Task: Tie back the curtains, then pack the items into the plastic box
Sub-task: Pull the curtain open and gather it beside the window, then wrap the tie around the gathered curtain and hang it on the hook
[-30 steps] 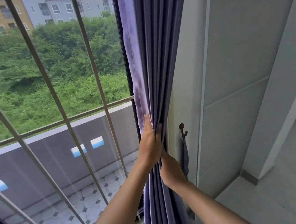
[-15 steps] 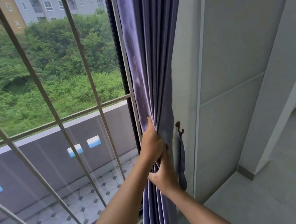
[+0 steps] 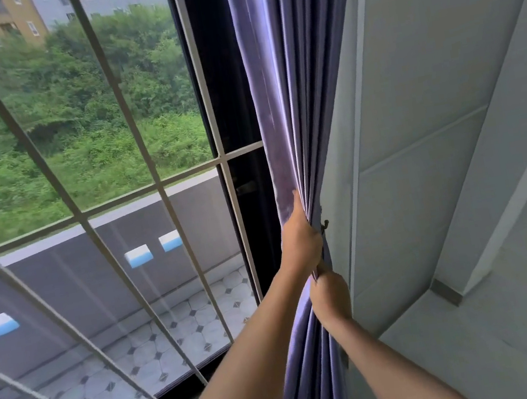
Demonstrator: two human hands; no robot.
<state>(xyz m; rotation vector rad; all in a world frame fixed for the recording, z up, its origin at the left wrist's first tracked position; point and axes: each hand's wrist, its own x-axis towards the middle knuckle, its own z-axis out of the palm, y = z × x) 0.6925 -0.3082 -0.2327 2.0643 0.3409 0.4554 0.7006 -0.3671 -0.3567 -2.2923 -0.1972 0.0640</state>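
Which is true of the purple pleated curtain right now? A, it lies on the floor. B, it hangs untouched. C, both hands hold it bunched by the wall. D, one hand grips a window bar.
C: the left hand and the right hand both clutch the gathered purple pleated curtain, one above the other.

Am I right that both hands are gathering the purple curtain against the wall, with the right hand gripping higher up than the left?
Not quite. In the head view the left hand grips the purple curtain higher up, beside the small wall hook, and the right hand holds it just below. The rest stands: both hands are gathering the curtain against the wall.
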